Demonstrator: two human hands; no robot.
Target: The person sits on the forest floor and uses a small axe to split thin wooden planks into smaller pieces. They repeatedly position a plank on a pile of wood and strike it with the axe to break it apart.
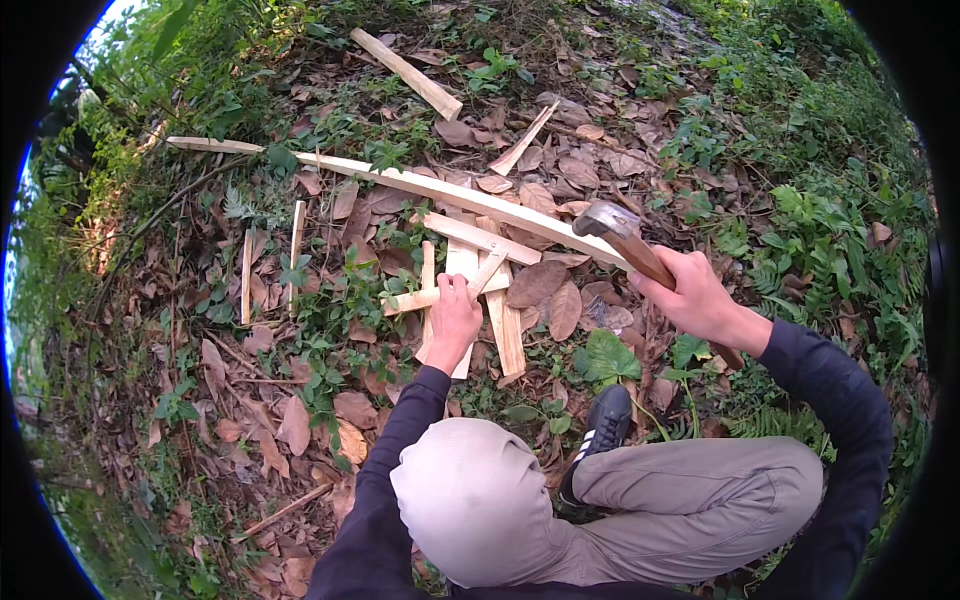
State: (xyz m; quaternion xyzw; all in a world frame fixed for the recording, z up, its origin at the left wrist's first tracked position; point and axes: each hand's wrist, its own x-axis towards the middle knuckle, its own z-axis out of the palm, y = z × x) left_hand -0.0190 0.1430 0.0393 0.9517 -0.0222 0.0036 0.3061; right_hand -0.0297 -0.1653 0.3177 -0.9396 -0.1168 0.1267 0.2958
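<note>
My right hand (692, 296) is wrapped round the wooden handle of a hammer (642, 256), its metal head raised toward the left above the ground. My left hand (455, 318) is down at the crossed pale wooden slats, its fingers closed on a short crosswise slat (408, 302). Beside those fingers a small slanting strip (488, 271) overlaps the crossing. Another crosswise slat (480, 238) lies just farther off. Beneath them run lengthwise pieces, including a broader board (505, 330) to the right of my left hand. Whatever is under my left fingers is hidden.
A long pale wooden strip (450, 192) stretches across the ground beyond the slats. Farther off lie a thick stick (405, 72) and a split piece (526, 138). Two thin sticks (296, 255) stand out at left. Dry leaves and green plants surround my bent legs and black shoe (606, 425).
</note>
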